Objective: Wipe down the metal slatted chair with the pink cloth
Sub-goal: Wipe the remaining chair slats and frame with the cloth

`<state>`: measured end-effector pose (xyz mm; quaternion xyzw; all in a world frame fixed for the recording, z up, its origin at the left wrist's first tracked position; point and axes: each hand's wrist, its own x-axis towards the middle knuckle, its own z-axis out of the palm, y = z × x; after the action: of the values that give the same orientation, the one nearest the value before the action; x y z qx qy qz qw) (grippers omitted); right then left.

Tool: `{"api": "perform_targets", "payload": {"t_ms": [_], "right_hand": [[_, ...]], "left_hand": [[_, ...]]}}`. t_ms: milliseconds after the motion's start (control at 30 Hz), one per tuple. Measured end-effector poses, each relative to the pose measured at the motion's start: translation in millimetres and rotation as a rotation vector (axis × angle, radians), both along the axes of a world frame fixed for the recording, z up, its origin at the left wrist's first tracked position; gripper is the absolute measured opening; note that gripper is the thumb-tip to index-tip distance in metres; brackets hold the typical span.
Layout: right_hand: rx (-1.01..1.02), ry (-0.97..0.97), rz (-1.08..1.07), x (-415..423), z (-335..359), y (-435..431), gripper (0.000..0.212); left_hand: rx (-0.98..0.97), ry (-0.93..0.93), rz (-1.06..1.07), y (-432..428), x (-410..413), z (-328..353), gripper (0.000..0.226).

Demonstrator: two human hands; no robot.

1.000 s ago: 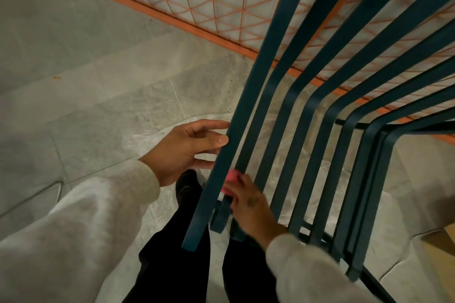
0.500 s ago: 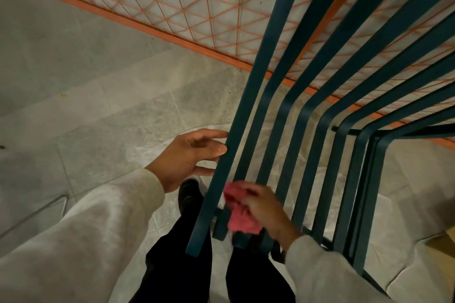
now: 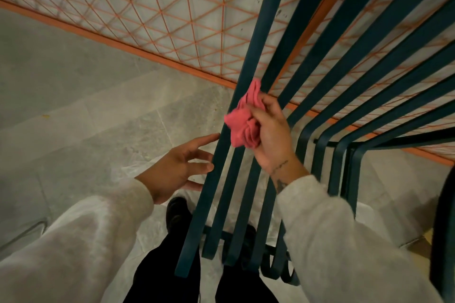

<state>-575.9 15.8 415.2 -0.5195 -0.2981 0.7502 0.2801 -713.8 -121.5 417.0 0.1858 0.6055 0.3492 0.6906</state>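
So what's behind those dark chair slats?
Through the gaps in the slats: an orange wire grid, grey floor tiles and, lower down, black trousers and a shoe. Whatever sits behind each slat, the pink cloth or the right hand is hidden.

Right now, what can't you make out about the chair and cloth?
Top of the chair: cut off by the head view's upper edge.
Its lower right frame: hidden by the right sleeve.
Part of the cloth: covered by the grip of the right hand; slat contact unclear.

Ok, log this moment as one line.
step: wiping | right hand: grips pink cloth against chair | left hand: open, fingers touching outer slat
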Motion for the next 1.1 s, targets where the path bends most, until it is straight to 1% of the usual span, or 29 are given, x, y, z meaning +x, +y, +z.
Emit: {"api": "perform_targets", "payload": {"t_ms": [133, 200, 267, 300, 400, 633, 733, 833, 900, 967, 1067, 1100], "right_hand": [[-0.110, -0.063, 0.139, 27.9, -10.3, -60.8, 0.022], [-0.186, -0.008, 0.138, 36.4, -13.9, -81.5, 0.024], [-0.212, 0.041, 0.115, 39.3, -19.5, -87.1, 0.023], [-0.196, 0.035, 0.108, 37.4, -20.7, -83.6, 0.021], [-0.104, -0.011, 0.086, 24.8, -16.0, -56.9, 0.024], [0.120, -0.036, -0.030, -13.4, 14.8, 34.9, 0.026], [0.151, -0.116, 0.014, -16.4, 21.8, 21.3, 0.026], [0.093, -0.242, 0.149, -0.7, 19.3, -27.7, 0.019], [0.073, -0.268, 0.206, 11.8, 19.2, -56.7, 0.019], [0.077, -0.331, 0.309, 23.7, 16.3, -76.2, 0.022], [0.092, -0.423, 0.527, 40.0, 20.7, -94.1, 0.016], [0.101, -0.427, 0.562, 43.5, 26.1, -97.7, 0.017]], "left_hand": [[-0.010, -0.003, -0.010, -0.1, -0.6, 0.1, 0.055], [0.000, 0.003, -0.018, -0.3, -0.7, 0.1, 0.055], [0.005, 0.020, -0.024, -0.8, -0.2, -0.6, 0.055], [0.006, 0.025, -0.023, -0.7, -0.3, -0.3, 0.054], [-0.006, 0.026, -0.020, -0.3, -0.5, 0.0, 0.054], [0.009, 0.004, -0.021, 0.2, -1.6, 3.7, 0.054], [0.009, 0.032, -0.014, -0.1, -1.1, 6.0, 0.055], [0.010, 0.073, -0.010, -0.4, 4.9, 10.0, 0.055], [0.005, 0.092, -0.001, 0.2, 7.8, 14.4, 0.055], [0.006, 0.185, -0.022, -0.2, 9.8, 15.4, 0.052], [0.030, 0.460, -0.106, -4.4, 16.5, 21.9, 0.045], [0.041, 0.539, -0.126, -6.1, 20.1, 27.5, 0.044]]}}
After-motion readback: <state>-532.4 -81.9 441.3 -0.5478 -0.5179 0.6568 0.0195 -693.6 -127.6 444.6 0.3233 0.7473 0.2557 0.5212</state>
